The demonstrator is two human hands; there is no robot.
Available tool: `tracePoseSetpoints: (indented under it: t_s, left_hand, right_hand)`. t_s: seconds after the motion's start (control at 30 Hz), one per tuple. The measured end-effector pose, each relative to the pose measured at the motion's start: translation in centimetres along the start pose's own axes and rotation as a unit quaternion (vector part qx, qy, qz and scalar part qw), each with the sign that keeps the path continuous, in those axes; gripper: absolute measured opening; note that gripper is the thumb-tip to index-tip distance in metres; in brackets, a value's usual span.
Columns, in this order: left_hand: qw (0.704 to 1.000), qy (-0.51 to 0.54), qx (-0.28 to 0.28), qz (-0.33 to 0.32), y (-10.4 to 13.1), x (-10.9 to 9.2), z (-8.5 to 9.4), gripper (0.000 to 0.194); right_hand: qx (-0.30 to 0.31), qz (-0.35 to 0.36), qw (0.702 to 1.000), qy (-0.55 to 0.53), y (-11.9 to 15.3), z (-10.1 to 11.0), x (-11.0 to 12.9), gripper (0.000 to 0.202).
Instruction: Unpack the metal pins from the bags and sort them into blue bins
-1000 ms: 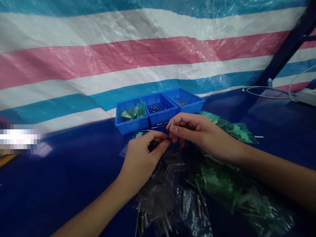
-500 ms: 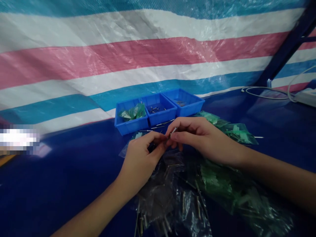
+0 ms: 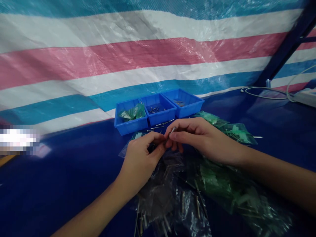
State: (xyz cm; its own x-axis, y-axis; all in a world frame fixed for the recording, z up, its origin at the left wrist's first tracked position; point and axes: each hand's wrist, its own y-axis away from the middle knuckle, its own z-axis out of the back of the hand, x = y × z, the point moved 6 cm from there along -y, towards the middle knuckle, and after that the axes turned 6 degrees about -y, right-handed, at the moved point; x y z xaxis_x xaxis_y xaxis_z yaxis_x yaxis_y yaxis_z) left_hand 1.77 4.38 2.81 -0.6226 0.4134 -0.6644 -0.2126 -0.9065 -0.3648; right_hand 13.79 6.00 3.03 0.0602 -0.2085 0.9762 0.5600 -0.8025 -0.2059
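Note:
My left hand (image 3: 142,158) and my right hand (image 3: 201,138) meet at the fingertips above the blue table. A small silvery metal rod (image 3: 173,130) is pinched between my right thumb and index finger, its upper end poking up past them. The left thumb and index finger are closed together at its lower end, where the fingers hide any detail. Below the hands lie clear plastic bags (image 3: 158,197) with thin metal rods in them. Green-tinted bags (image 3: 217,181) lie under my right forearm.
Three joined blue bins (image 3: 133,125) stand behind the hands, holding a green bag and small metal parts. Loose thin rods (image 3: 158,127) lie in front of them. More green bags (image 3: 238,131) are at the right. A white cable (image 3: 266,97) lies at the back right, before a striped tarp (image 3: 148,56).
The metal rod's visible end has shifted slightly down and left in my right fingers. Both hands otherwise keep nearly the same place and pinch.

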Motion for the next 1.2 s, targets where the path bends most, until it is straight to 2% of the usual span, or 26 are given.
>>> tracePoseSetpoints:
  t_s: [0.23, 0.33, 0.5, 0.6, 0.7, 0.83, 0.9, 0.97, 1.1, 1.2]
  left_hand:
    - [1.0, 0.007, -0.001, 0.008, 0.1, 0.2, 0.0, 0.008]
    - [1.0, -0.008, -0.02, -0.006, 0.0, 0.2, 0.2, 0.009]
    - [0.996, -0.017, -0.064, -0.067, 0.0, -0.3, 0.7, 0.015]
    - [0.996, -0.024, -0.054, -0.067, 0.0, -0.2, 0.7, 0.017]
    - [0.997, -0.022, -0.043, -0.061, 0.0, -0.2, 0.5, 0.017]
    - [0.998, -0.012, -0.035, -0.048, -0.2, 0.0, 0.2, 0.016]
    - [0.998, -0.011, -0.034, -0.047, -0.3, 0.1, 0.1, 0.015]
    - [0.998, -0.01, -0.033, -0.048, -0.4, 0.1, 0.0, 0.015]
    - [0.999, -0.009, -0.032, -0.039, -0.4, 0.3, -0.1, 0.015]
    - [0.999, -0.002, -0.028, -0.025, -0.3, 0.5, -0.2, 0.014]
  right_hand:
    - [0.002, -0.002, 0.999, -0.038, -0.1, -0.2, -0.2, 0.013]
    - [-0.051, 0.018, 0.998, -0.038, -0.2, 0.8, -0.3, 0.01]
    - [-0.175, 0.025, 0.98, -0.091, -0.9, 3.9, -1.4, 0.006]
    - [-0.233, 0.031, 0.967, -0.094, -1.2, 5.8, -1.8, 0.006]
    - [-0.259, 0.037, 0.963, -0.069, -1.5, 7.1, -1.5, 0.008]
    - [-0.243, 0.061, 0.968, 0.031, -2.2, 7.8, 0.2, 0.013]
    - [-0.213, 0.07, 0.968, 0.113, -3.1, 7.7, 1.1, 0.016]
    - [-0.179, 0.098, 0.956, 0.212, -4.4, 7.2, 2.3, 0.019]
    - [-0.103, 0.144, 0.876, 0.449, -7.6, 5.8, 3.9, 0.022]
    - [-0.079, 0.167, 0.823, 0.537, -9.4, 5.5, 4.3, 0.024]
